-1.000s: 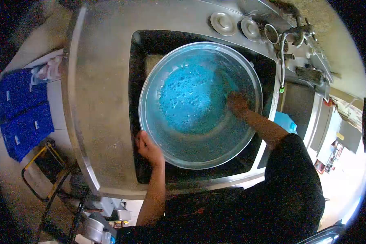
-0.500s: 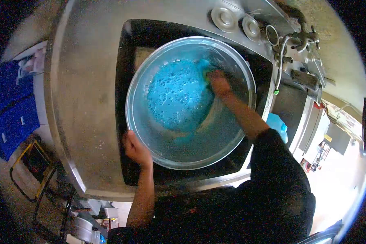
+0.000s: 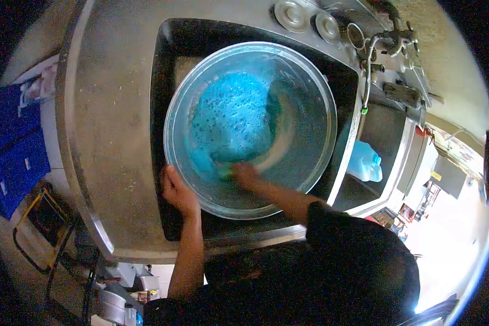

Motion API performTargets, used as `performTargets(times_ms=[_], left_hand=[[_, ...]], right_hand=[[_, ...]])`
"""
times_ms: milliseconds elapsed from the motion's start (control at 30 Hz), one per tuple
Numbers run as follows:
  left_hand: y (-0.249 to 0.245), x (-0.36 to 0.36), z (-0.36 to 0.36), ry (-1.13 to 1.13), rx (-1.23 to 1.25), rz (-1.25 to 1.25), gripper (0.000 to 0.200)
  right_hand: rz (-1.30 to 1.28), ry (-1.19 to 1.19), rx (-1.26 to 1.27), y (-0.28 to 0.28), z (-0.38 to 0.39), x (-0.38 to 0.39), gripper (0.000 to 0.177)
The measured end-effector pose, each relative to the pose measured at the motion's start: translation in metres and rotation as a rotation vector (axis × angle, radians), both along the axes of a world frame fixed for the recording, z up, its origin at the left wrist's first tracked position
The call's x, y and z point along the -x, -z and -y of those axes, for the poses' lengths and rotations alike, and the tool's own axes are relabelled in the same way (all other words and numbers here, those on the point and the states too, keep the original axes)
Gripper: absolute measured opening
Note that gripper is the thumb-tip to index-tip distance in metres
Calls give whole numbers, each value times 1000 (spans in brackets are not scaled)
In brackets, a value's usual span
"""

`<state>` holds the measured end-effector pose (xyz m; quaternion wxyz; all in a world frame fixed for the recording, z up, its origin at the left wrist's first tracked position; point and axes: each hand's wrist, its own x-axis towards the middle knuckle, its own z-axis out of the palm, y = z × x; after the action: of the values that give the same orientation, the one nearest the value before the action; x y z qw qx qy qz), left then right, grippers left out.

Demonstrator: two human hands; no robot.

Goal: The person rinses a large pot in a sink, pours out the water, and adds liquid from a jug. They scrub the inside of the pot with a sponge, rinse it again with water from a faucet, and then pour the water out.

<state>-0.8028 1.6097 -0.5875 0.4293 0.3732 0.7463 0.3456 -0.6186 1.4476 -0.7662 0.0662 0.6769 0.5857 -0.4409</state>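
Observation:
A large round metal basin (image 3: 307,155) sits in the sink (image 3: 349,87). Bubbly bright blue liquid (image 3: 231,111) covers part of its bottom. My left hand (image 3: 180,190) is closed on the basin's rim at the near left. Inside, low on the near wall, is my right hand (image 3: 247,176), blurred by motion and closed round a yellow-green sponge (image 3: 225,171). Most of the sponge's outline is smeared, and blue suds lie around it.
Steel counter (image 3: 111,125) borders the sink on the left. Two round metal lids (image 3: 292,16) lie behind it. A faucet (image 3: 399,39) with a hose (image 3: 368,81) stands at the back right. A blue liquid jug (image 3: 365,163) lies in the right basin. Blue crates (image 3: 22,168) are at far left.
My right hand has swept with the sponge from the basin's far right wall to its near side. The left hand stays at the rim. The view has shifted slightly.

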Motion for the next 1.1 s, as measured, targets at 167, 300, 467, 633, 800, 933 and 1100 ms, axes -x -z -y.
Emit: performTargets(times_ms=[167,300,467,633,800,933,1100], left_hand=[[1,3,8,39,-44,-81,35],[3,-1,6,-55,-1,-5,35],[14,7,11,-46,33,-18,34],[18,6,13,-28,-29,-58,36],[9,-2,7,-90,38,41,38],[16,1,12,-48,-38,-46,39],[18,2,10,-85,8,-32,40]], right_hand=[[238,6,206,-80,-28,-104,26],[153,220,39,-4,1,-13,28],[-234,328,-224,-2,-29,49,28],[246,473,-418,-31,-28,-112,30],[468,492,-591,46,-142,-115,34],[298,262,-519,48,-78,-55,37],[445,562,-708,-15,-103,-137,39]])
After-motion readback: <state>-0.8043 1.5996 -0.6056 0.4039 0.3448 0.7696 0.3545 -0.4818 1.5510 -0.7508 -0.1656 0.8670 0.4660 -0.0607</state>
